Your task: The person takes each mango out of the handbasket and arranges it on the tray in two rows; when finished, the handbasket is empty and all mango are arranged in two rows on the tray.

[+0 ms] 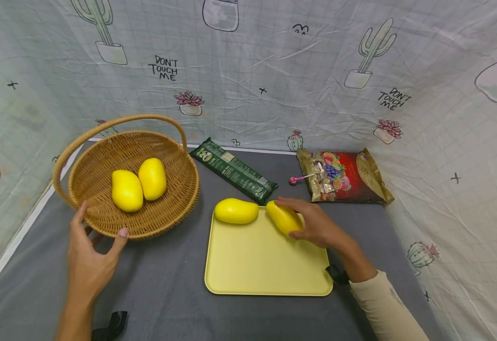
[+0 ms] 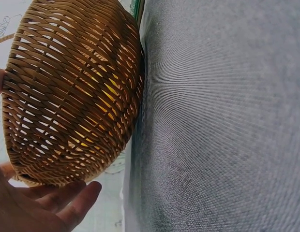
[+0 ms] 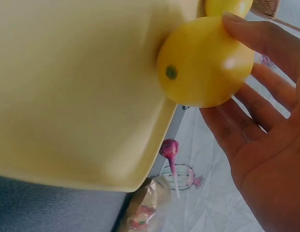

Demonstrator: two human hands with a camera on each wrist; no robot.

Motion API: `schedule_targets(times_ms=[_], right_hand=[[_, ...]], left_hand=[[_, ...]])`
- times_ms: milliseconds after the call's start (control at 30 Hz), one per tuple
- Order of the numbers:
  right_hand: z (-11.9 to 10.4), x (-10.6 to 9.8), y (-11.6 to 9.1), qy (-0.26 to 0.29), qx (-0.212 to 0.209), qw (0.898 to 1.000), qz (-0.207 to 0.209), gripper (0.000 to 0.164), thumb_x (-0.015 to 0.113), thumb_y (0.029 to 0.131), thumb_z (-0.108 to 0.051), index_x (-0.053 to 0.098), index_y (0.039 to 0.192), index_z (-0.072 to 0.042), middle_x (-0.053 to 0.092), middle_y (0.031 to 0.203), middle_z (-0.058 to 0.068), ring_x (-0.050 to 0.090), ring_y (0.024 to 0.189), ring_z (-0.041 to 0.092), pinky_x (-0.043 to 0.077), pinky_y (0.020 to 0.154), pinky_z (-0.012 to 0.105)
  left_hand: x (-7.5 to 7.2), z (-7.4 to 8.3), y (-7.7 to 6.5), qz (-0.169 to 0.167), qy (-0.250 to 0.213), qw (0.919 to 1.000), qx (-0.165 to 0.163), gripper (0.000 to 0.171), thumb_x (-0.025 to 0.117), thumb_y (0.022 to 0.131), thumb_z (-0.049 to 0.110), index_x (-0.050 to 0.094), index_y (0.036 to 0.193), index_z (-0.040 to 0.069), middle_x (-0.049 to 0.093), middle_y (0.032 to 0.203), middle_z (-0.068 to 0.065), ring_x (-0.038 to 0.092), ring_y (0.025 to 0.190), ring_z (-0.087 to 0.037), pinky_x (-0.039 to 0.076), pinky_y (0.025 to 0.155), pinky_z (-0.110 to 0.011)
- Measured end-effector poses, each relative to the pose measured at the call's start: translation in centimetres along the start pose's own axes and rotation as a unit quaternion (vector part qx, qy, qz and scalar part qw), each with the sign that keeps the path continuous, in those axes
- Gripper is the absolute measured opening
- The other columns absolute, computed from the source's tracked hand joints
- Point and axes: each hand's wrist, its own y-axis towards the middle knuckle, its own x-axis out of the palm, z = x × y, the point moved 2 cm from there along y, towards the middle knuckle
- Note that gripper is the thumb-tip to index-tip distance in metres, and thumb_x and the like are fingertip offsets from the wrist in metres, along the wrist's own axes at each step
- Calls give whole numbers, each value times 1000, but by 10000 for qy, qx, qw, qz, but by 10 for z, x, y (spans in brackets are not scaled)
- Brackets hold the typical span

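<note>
A wicker basket (image 1: 180, 208) with an arched handle stands on the left, two yellow mangoes (image 1: 127, 191) inside it. My left hand (image 1: 90, 263) holds the basket at its near left side, thumb on the rim; in the left wrist view, the fingers (image 2: 80, 203) reach along its woven wall (image 2: 67, 87). On the right, my right hand (image 1: 316, 222) grips a yellow mango (image 1: 283, 219) at the far edge of a pale yellow tray (image 1: 265, 265). The right wrist view shows thumb and fingers around this mango (image 3: 203, 63). Another mango (image 1: 236, 211) lies beside it, at the tray's far left corner.
Behind the tray lies a long dark green packet (image 1: 235, 170). A red and gold candy bag (image 1: 346, 177) is at the back right, with a pink lollipop (image 1: 299, 179) at its left side. A printed cloth (image 1: 248, 71) hangs behind the grey tabletop (image 1: 163, 289).
</note>
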Motion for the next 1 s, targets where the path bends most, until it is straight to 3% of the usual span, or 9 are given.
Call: schedule_targets(times_ms=[233,433,800,1000], right_hand=[[0,1,3,11,18,10000,-57,78,90,83,-3,56,152,-8,52,162,12,53,145,38,44,118,59],[0,-2,0,-111,-112,9999,13,68,89,83,-3,64,146,-10,58,155,14,54,143,39,45,116,62],[1,-9,-7,-371,-8,9992,170,58,86,85,3,72,139,-12,65,146,15,58,137,40,48,112,64],[8,-10,-8,-442,-77,9984,351,57,85,83,6,73,137,-10,66,145,15,59,137,40,49,111,62]], left_hand=[[0,0,-1,13,37,10000,-17,99,79,94,21,18,170,36,26,175,7,43,150,-44,37,111,-18],[0,1,-1,25,26,10000,5,99,80,93,20,19,170,35,26,175,7,43,149,-44,37,109,-15],[-1,0,0,-122,-63,9997,-189,99,78,95,23,15,170,37,21,176,3,39,152,-45,40,118,-38],[-1,0,0,-101,-56,9998,-177,99,78,95,23,16,170,37,21,176,5,39,153,-44,40,119,-37]])
